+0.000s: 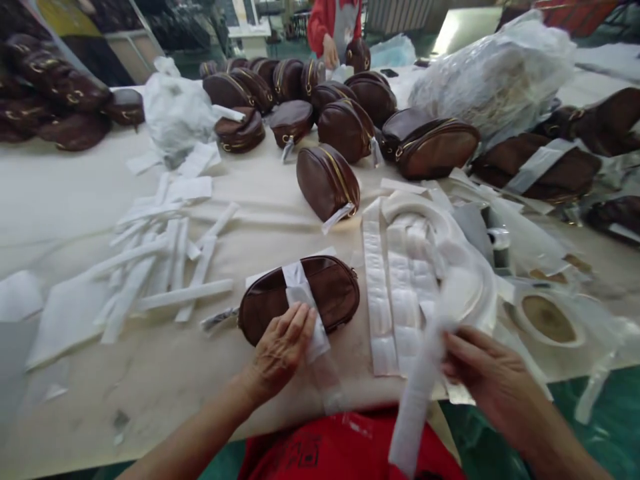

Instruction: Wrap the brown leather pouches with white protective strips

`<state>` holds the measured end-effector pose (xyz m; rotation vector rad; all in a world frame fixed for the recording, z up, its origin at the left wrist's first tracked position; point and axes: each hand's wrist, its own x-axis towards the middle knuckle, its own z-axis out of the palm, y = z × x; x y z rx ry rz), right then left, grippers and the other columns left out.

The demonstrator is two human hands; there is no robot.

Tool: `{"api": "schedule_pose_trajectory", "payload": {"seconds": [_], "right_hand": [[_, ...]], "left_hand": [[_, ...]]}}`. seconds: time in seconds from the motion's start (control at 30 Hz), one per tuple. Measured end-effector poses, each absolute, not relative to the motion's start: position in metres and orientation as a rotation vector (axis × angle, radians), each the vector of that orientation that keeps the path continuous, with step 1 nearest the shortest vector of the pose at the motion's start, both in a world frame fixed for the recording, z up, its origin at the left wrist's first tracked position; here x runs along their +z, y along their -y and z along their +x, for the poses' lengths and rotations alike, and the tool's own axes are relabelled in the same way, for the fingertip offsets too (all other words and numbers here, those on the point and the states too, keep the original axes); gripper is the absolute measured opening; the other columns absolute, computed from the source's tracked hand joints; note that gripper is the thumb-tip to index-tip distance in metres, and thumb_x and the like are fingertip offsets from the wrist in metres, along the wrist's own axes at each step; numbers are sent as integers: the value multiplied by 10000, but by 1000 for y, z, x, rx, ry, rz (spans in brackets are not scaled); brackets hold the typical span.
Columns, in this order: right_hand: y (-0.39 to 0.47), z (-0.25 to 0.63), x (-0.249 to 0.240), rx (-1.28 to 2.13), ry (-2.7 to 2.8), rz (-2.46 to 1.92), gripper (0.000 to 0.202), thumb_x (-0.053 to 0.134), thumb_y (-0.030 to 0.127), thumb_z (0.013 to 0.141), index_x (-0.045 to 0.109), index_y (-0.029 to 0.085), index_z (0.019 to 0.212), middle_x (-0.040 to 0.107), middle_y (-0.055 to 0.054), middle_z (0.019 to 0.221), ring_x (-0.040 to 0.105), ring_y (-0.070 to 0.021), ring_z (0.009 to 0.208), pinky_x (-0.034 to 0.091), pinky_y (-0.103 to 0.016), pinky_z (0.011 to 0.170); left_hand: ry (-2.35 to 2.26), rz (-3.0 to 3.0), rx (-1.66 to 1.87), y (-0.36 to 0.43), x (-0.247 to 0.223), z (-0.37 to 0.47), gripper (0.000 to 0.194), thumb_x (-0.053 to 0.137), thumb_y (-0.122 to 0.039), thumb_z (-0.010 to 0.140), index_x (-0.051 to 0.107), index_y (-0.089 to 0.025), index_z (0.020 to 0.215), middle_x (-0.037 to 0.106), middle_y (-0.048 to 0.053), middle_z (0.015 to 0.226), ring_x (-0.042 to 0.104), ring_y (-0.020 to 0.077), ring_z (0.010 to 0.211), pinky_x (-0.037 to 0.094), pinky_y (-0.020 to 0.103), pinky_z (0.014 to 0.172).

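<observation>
A small dark brown oval bag (337, 287) lies on its side on the table in front of me. A white foam strip (297, 280) runs across its middle. My left hand (284, 350) rests on the strip and the bag's near edge, fingers flat and side by side. To the right, my right hand (483, 363) pinches a long white foam strip (419, 400), which hangs down toward my red apron and is partly blurred. Just beyond it lies a batch of white strips (380, 300) on the table. A wrapped zipper pull (220, 319) sticks out at the bag's left end.
Loose white strips (170, 253) are scattered at the left. One brown bag (323, 183) stands ahead, with several more behind it. A tape roll (549, 320) and a large plastic-wrapped bundle (493, 73) are at the right. Across the table stands a person in red (320, 27).
</observation>
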<state>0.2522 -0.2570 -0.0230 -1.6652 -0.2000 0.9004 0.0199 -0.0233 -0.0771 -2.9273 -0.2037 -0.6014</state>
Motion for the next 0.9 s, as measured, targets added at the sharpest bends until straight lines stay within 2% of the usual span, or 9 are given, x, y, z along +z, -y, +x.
{"api": "schedule_pose_trajectory", "payload": {"seconds": [0.1, 0.23, 0.3, 0.4, 0.53, 0.63, 0.73, 0.8, 0.9], "right_hand": [[199, 230, -32, 1071, 181, -1555, 420, 726, 555, 634, 637, 153, 714, 645, -40, 654, 604, -138, 512, 479, -253, 468], [174, 209, -48, 1063, 556, -1719, 400, 568, 561, 764, 627, 166, 788, 618, -8, 637, 587, -132, 551, 452, -234, 482], [173, 203, -56, 929, 798, -1833, 330, 509, 487, 826, 628, 180, 826, 615, -3, 664, 574, -131, 585, 455, -242, 529], [167, 200, -60, 514, 1040, -1898, 258, 466, 394, 879, 609, 189, 813, 620, -32, 744, 582, -146, 675, 465, -264, 636], [134, 200, -44, 197, 1339, -1951, 229, 447, 356, 915, 586, 180, 871, 621, -61, 792, 594, -164, 720, 454, -269, 659], [96, 196, -31, 274, 1477, -2174, 226, 578, 348, 839, 570, 151, 950, 646, -101, 868, 618, -201, 761, 458, -287, 657], [67, 193, -24, 547, 1415, -2252, 252, 662, 205, 735, 565, 119, 952, 658, -120, 861, 634, -230, 782, 463, -317, 680], [61, 196, -21, 701, 1308, -2170, 236, 677, 150, 694, 574, 124, 905, 660, -83, 805, 630, -207, 743, 465, -305, 671], [82, 210, -17, 751, 1052, -1848, 131, 655, 246, 744, 576, 166, 812, 623, 4, 709, 575, -124, 620, 456, -237, 583]], "left_hand": [[202, -2978, -611, 21, -75, 19, 453, 344, -43, 879, 431, -44, 1324, 549, 171, 1217, 476, 267, 1188, 450, 352, 930], [195, -2993, -598, 19, -74, 19, 493, 347, -62, 881, 373, -59, 1373, 543, 173, 1226, 470, 267, 1194, 461, 362, 928], [224, -2986, -596, 20, -74, 19, 490, 348, -62, 881, 380, -64, 1371, 542, 170, 1232, 466, 267, 1200, 456, 364, 935], [229, -2977, -604, 23, -74, 20, 455, 345, -59, 881, 429, -48, 1328, 543, 172, 1230, 462, 268, 1204, 451, 361, 939], [213, -2956, -608, 24, -72, 21, 404, 351, -63, 885, 484, -32, 1265, 552, 170, 1218, 472, 274, 1188, 448, 357, 933], [223, -2924, -622, 24, -73, 22, 425, 343, -60, 885, 461, -51, 1294, 563, 160, 1209, 477, 265, 1185, 448, 352, 925], [223, -2916, -613, 23, -74, 21, 459, 326, -52, 882, 422, -55, 1331, 559, 163, 1221, 465, 260, 1206, 453, 343, 912], [226, -2920, -605, 23, -75, 21, 447, 332, -58, 884, 439, -55, 1317, 555, 163, 1230, 471, 263, 1200, 457, 345, 909], [237, -2937, -595, 23, -74, 20, 422, 344, -66, 885, 472, -61, 1288, 560, 162, 1221, 480, 263, 1191, 460, 353, 917]]}}
